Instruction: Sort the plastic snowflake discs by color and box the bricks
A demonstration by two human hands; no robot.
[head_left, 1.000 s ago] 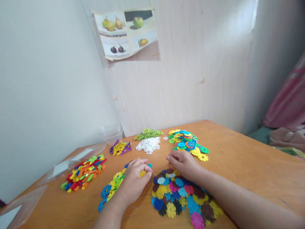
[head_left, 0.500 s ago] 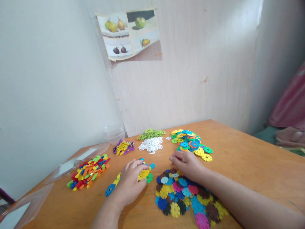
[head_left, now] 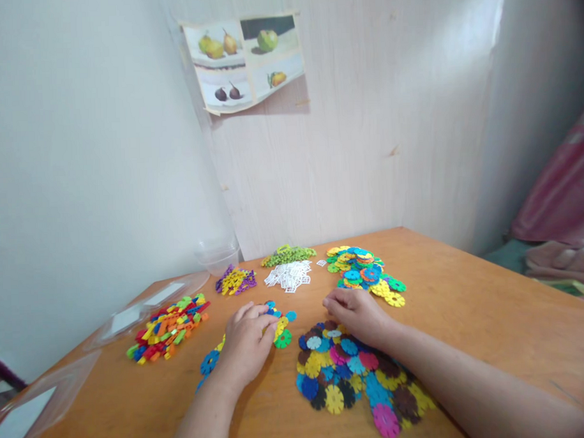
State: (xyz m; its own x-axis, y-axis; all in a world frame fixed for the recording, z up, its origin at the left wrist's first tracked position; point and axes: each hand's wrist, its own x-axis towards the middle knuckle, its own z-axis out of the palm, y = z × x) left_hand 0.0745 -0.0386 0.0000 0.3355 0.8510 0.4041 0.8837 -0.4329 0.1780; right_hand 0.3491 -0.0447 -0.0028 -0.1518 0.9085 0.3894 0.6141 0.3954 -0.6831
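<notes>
My left hand [head_left: 248,343] lies over a small group of flower-shaped plastic discs, its fingers stretched forward and the thumb apart. Around it show a green disc [head_left: 283,339], a blue disc [head_left: 209,362] and several others; the hand hides the middle of the group. My right hand [head_left: 356,311] rests at the far edge of a large mixed pile of notched discs [head_left: 334,399]. Its fingers are curled together, and whatever is inside them, if anything, is hidden.
Behind the hands are a pile of larger discs [head_left: 354,275], white square frames [head_left: 289,276], green pieces [head_left: 288,255] and purple-and-yellow pieces [head_left: 235,280]. Colourful blocks [head_left: 169,330] lie at left. A clear tub [head_left: 217,257] and plastic bags [head_left: 44,406] line the left edge.
My left hand has drawn slightly left and back over the small discs, uncovering more blue at its left. My right hand stays in place, still curled.
</notes>
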